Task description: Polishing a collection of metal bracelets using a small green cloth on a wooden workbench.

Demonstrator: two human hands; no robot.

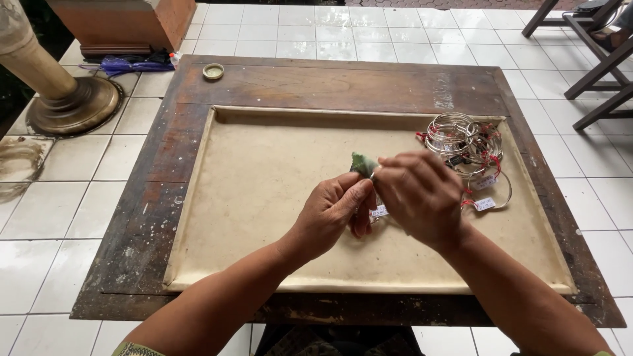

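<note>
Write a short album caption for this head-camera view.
Both hands, left hand and right hand, work a small green piece over a beige tray beside tagged silver wire bangles.

hands: two, left hand (330,211) and right hand (419,198), both closed round the same small piece
green bit: one green scrap (362,163) poking up between the fingers
small white tags: one by the hands (379,211), at least two more in the pile (484,204)
silver bangles: one heap (461,142), too tangled to count, looks like a dozen or so
table: one wooden table (330,82)
pad: one beige pad (264,198)
lid: one small round lid (213,71)
chairs: two, I think (603,66)
</note>
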